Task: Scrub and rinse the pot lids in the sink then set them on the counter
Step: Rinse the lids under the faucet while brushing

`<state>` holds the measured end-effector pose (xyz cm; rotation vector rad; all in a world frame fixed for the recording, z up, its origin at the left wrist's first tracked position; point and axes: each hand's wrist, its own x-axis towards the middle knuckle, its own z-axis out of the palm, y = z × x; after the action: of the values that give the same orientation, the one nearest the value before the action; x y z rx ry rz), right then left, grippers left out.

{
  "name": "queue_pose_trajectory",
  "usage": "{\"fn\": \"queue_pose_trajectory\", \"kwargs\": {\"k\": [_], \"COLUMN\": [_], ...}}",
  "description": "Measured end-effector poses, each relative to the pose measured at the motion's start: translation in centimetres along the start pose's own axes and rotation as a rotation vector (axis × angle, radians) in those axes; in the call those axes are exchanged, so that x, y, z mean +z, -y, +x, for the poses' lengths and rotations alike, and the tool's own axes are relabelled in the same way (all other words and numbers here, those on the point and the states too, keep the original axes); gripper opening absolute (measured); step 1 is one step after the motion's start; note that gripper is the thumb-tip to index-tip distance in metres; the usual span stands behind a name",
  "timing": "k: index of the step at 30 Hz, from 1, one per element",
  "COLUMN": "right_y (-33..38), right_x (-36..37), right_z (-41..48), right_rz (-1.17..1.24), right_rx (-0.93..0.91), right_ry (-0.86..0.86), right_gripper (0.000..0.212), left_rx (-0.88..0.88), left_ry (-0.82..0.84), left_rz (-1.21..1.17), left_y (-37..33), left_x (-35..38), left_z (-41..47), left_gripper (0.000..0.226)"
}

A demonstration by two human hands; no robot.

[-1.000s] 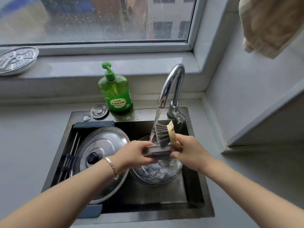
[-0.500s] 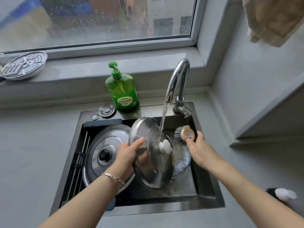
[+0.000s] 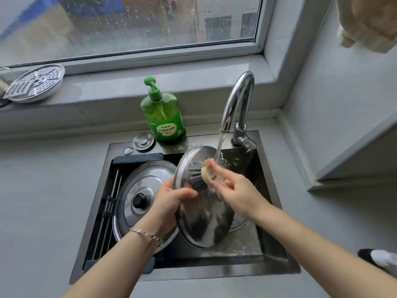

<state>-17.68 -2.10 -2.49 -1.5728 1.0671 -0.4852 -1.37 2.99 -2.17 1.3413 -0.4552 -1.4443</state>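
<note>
Grey worktop (image 3: pixel 43 190) runs all round a dark sink (image 3: pixel 214 274), and water runs from the tap (image 3: pixel 236 97) at the sink's back edge. The left hand (image 3: pixel 169 198) holds the small lid (image 3: pixel 206 224) up on its edge over the right side of the sink, with its fingers (image 3: pixel 184 194) curled round the left rim. The right hand (image 3: pixel 238 188) pinches the brush (image 3: pixel 198 174) and pushes the bristles on the lid near its top, right by the water. To do this well, I think the brush should go in little circles over the whole face and rim. The lid needs a tight hold, as wet steel can slip. The big lid (image 3: pixel 139 183) lies by the sink's left edge.
</note>
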Motion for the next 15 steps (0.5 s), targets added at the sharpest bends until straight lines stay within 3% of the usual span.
{"fn": "queue_pose_trajectory", "kwargs": {"k": [5,10,15], "right_y": [-0.3,1.8,1.1], "right_x": [-3.4,-1.7,-4.0], "right_z": [3.3,1.9,4.6], "right_rz": [-0.102,-0.110,-0.160], "right_rx": [0.166,0.003,0.087], "right_ry": [-0.162,0.047,-0.060], "right_gripper": [0.046,0.048,0.047], "left_rx": [-0.046,-0.068,0.011], "left_ry": [0.033,0.015,-0.001], "left_rz": [0.057,0.115,0.216], "left_y": [0.0,-0.1,-0.3], "left_x": [0.2,0.7,0.6], "left_z": [-0.1,0.0,-0.1], "left_gripper": [0.036,0.033,0.035]}}
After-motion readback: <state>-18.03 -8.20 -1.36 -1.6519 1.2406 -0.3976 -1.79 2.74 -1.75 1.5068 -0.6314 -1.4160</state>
